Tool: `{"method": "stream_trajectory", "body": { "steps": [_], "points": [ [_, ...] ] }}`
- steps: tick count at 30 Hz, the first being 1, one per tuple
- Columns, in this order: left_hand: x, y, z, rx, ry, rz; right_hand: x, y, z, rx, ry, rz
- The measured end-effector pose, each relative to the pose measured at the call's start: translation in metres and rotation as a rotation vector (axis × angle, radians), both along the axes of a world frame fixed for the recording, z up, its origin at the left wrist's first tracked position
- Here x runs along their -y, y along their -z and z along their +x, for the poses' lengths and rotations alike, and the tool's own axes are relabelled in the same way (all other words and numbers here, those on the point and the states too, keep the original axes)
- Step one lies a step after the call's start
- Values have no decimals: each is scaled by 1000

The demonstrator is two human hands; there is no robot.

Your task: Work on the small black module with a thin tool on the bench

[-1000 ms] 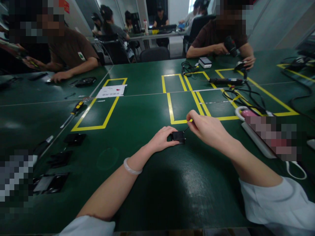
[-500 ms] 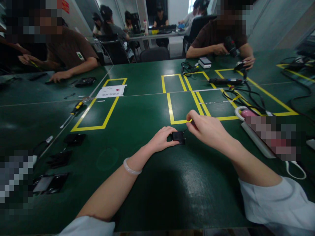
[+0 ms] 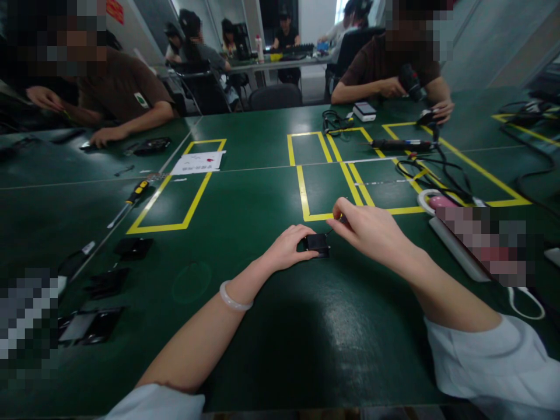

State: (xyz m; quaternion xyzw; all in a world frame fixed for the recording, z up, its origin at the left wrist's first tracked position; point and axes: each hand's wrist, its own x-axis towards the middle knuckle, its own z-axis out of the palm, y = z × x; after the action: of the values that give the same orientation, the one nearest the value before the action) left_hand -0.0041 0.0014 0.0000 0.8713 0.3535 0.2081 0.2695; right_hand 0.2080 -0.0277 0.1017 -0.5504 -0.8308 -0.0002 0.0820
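Note:
A small black box-shaped part [image 3: 317,242] rests on the green table [image 3: 254,198] in front of me. My left hand [image 3: 290,249] is closed round its left side, thumb at the near edge and fingers at the far edge. Just to the right, my right hand [image 3: 362,228] pinches a thin dark tool [image 3: 331,230]. The tool's tip slants down to the part's upper right corner; whether it touches is too small to tell. Most of the tool is hidden inside my fingers, so its kind does not show.
At left lie a yellow-black screwdriver [image 3: 129,202] and several black parts, one a flat black piece [image 3: 133,248]. Yellow tape frames [image 3: 186,225] mark the table. A soldering iron [image 3: 401,144] with cables lies at right. A co-worker [image 3: 389,70] across the table holds a power tool.
My right fingers have shifted very slightly with the tool. My left hand and the black part stay in place. A co-worker's hand at far left has moved a little.

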Motion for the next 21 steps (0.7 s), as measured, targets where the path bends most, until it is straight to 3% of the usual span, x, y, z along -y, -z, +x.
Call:
{"method": "stream_trajectory", "body": {
  "steps": [21],
  "points": [
    [0, 0, 0, -11, 8, -10, -2, 2, 1, 7, 28, 7]
  ]
}}
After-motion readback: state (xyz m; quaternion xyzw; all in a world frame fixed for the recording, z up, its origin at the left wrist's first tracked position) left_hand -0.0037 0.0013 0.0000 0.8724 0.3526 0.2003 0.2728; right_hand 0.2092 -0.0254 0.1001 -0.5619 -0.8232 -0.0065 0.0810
